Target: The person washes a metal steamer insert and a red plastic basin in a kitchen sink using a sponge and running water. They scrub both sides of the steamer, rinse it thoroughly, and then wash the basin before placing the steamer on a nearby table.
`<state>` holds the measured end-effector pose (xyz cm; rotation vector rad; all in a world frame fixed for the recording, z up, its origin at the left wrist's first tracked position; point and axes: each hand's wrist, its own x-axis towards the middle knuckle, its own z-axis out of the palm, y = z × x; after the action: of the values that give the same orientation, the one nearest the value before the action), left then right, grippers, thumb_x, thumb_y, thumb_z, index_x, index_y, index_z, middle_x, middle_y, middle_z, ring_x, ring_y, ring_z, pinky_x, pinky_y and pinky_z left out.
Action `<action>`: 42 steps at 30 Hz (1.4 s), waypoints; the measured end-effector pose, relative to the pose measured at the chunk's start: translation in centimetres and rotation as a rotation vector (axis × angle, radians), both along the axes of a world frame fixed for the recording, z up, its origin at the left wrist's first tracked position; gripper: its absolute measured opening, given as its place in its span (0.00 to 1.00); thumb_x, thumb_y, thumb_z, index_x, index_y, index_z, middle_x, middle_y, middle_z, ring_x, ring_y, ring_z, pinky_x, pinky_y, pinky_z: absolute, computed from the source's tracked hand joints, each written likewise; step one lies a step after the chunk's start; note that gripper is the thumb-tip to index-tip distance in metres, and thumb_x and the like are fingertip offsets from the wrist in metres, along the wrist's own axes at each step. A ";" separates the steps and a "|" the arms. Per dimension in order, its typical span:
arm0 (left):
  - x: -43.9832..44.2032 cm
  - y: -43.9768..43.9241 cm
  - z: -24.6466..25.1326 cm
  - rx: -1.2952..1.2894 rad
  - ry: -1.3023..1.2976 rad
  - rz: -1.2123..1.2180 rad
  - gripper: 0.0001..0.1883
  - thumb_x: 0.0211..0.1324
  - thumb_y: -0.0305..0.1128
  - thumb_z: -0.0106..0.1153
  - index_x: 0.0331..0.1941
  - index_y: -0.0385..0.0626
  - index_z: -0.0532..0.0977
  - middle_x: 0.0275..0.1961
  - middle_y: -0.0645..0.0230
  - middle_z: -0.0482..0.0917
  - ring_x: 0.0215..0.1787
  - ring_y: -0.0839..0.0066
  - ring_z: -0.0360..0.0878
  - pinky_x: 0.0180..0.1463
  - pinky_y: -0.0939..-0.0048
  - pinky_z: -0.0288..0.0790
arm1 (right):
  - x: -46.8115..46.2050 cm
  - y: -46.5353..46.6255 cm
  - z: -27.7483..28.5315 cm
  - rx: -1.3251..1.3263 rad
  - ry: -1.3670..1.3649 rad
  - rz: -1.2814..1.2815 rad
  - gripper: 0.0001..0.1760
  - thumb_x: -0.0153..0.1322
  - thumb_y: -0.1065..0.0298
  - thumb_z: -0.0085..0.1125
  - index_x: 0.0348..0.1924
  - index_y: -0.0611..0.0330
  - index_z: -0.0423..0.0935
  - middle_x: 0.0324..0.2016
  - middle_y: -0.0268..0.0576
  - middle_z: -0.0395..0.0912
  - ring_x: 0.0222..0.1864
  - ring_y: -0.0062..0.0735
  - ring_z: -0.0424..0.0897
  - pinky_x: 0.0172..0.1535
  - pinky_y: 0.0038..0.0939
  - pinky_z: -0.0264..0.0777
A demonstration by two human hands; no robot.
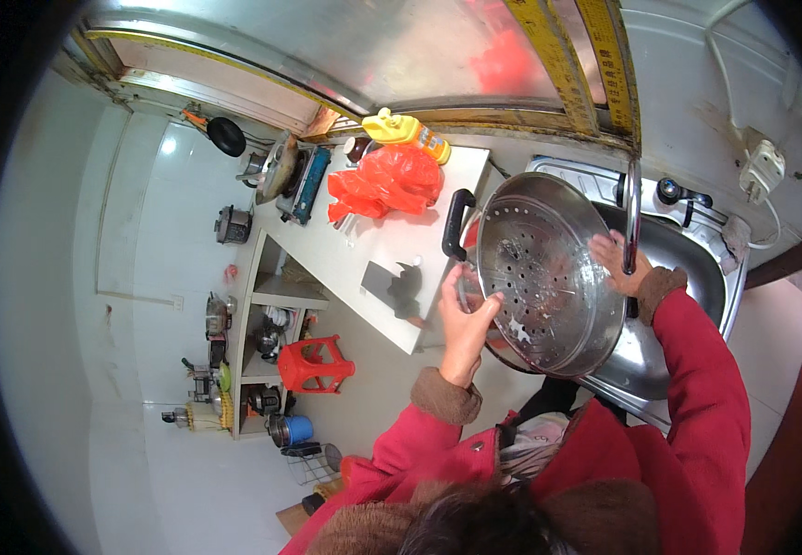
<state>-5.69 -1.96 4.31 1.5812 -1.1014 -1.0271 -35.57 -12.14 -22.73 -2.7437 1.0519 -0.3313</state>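
A metal steamer pot (553, 277) with a perforated bottom and black side handles is tilted at the left edge of the steel sink (699, 277). White residue and wet spots show on its inner surface. My left hand (467, 322) grips the pot's near-left rim, thumb on the inside. Inside the pot's right wall, my right hand (619, 260) lies with its fingers spread against the metal, just under the curved faucet spout (632, 222). Part of another round vessel shows beneath the pot, mostly hidden.
Left of the pot, a white counter (387, 277) bears a red plastic bag (387, 180), a yellow jug (408, 135) and a portable gas stove (311, 184). A red stool (316, 364) stands on the floor beside shelves. The faucet handle (682, 193) is behind the sink basin.
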 end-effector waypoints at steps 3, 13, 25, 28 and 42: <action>0.4 -0.4 -0.3 -0.037 -0.071 -0.016 0.40 0.51 0.26 0.69 0.67 0.37 0.60 0.48 0.65 0.72 0.36 0.82 0.73 0.37 0.76 0.73 | 1.3 -2.9 0.0 -0.453 0.122 -0.170 0.47 0.64 0.50 0.62 0.73 0.60 0.59 0.75 0.42 0.54 0.78 0.34 0.45 0.78 0.48 0.27; 0.3 -1.6 -1.1 -0.090 -0.156 0.085 0.41 0.46 0.29 0.72 0.66 0.40 0.63 0.51 0.62 0.66 0.41 0.78 0.68 0.45 0.73 0.70 | 5.5 12.1 5.5 0.724 -0.189 0.248 0.31 0.78 0.42 0.41 0.57 0.58 0.77 0.58 0.50 0.74 0.65 0.49 0.68 0.69 0.51 0.53; -3.1 -1.6 -0.1 -0.189 -0.342 -0.070 0.44 0.42 0.37 0.73 0.67 0.46 0.65 0.57 0.60 0.69 0.53 0.65 0.65 0.57 0.63 0.63 | 2.9 7.6 1.3 -0.011 -0.231 -0.339 0.35 0.63 0.55 0.67 0.60 0.60 0.71 0.60 0.50 0.73 0.65 0.47 0.71 0.72 0.58 0.47; -3.3 -1.6 0.1 -0.231 -0.415 -0.079 0.44 0.42 0.36 0.73 0.67 0.46 0.64 0.59 0.60 0.69 0.55 0.64 0.64 0.58 0.63 0.63 | 4.6 11.9 2.3 0.446 -0.227 -0.079 0.29 0.69 0.55 0.61 0.59 0.59 0.74 0.62 0.48 0.72 0.67 0.45 0.68 0.73 0.54 0.46; -4.1 -0.8 0.7 -0.273 -0.561 -0.088 0.44 0.42 0.37 0.73 0.67 0.44 0.64 0.61 0.58 0.69 0.61 0.61 0.64 0.62 0.61 0.61 | 6.3 14.2 4.1 0.610 -0.198 0.062 0.32 0.70 0.50 0.58 0.65 0.53 0.69 0.67 0.45 0.67 0.72 0.40 0.62 0.74 0.50 0.47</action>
<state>-9.76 -2.77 4.98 1.6450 -1.6230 -0.4580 -29.32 2.09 -18.58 -2.1447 0.8395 -0.2187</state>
